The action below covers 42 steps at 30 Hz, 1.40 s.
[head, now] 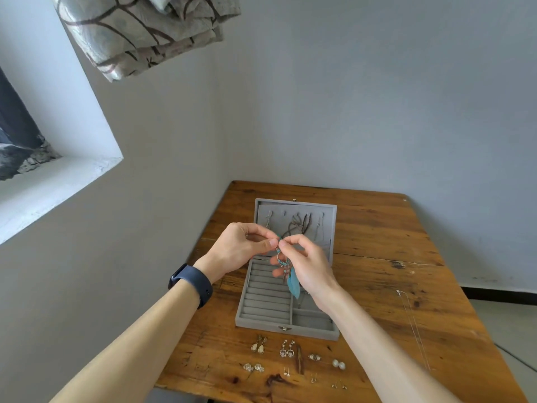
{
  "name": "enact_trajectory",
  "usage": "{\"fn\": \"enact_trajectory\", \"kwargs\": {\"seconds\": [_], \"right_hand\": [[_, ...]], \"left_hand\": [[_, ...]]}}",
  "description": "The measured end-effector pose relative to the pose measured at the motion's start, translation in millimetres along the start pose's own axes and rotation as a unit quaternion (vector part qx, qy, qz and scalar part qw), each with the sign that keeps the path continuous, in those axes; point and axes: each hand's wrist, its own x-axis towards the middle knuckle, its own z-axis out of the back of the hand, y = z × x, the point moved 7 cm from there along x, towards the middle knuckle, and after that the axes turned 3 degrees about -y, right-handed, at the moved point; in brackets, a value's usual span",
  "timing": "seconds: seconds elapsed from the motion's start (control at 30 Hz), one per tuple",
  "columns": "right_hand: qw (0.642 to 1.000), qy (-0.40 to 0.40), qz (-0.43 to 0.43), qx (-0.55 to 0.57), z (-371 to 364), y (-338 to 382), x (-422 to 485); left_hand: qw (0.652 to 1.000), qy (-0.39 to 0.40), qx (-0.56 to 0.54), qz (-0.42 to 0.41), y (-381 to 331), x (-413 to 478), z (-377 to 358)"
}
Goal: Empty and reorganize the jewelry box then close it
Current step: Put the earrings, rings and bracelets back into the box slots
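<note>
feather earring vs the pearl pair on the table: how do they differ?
Look: the feather earring is long, turquoise and dangling; the pearl pair is small, round and white.
Pose: the feather earring hangs in the air over the open jewelry box, pinched at its top by the left hand and right hand; the pearl pair lies untouched on the table in front of the box.
Shared: neither sits in a compartment.

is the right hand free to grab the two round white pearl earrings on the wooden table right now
Probably not yet: the right hand and left hand both pinch the turquoise feather earring. Nothing covers the white pearl earrings themselves.
</note>
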Motion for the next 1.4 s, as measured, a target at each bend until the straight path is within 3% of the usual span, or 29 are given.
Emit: {"fn": "enact_trajectory", "kwargs": {"seconds": [0.13, 0.23, 0.3, 0.57, 0.83, 0.97, 1.17, 1.27, 1.4], "right_hand": [[0.999, -0.001, -0.013, -0.05, -5.0, -11.1, 20.3], [0.995, -0.047, 0.015, -0.085, -1.3, -10.0, 43.1], [0.993, -0.084, 0.024, -0.086, 2.3, -7.8, 60.7], [0.991, -0.124, 0.021, -0.05, -15.2, -8.9, 108.3], [0.958, -0.215, 0.047, -0.182, -18.4, -12.3, 106.8], [0.921, -0.249, 0.067, -0.291, -21.3, -6.1, 101.8], [0.895, -0.258, 0.087, -0.352, -19.3, -3.9, 100.4], [0.906, -0.243, 0.085, -0.337, -20.3, -9.2, 96.7], [0.971, -0.179, 0.037, -0.154, -20.8, -21.7, 91.8]], "left_hand": [[1.0, 0.0, 0.027, 0.001, 14.2, 13.2, 3.8], [0.988, -0.135, 0.069, 0.007, 28.7, 32.4, 26.2], [0.981, -0.179, 0.066, 0.024, 36.9, 48.2, 34.3], [0.991, -0.066, 0.002, 0.115, 62.1, 98.4, 29.1], [0.993, -0.103, 0.045, 0.045, 62.4, 92.4, 37.3], [0.993, -0.109, 0.044, 0.033, 60.4, 88.4, 37.8], [0.993, -0.11, 0.036, 0.024, 59.1, 86.8, 38.5], [0.993, -0.114, 0.032, 0.022, 60.6, 87.3, 38.7], [0.991, -0.122, 0.047, 0.013, 62.6, 86.9, 37.5]]}}
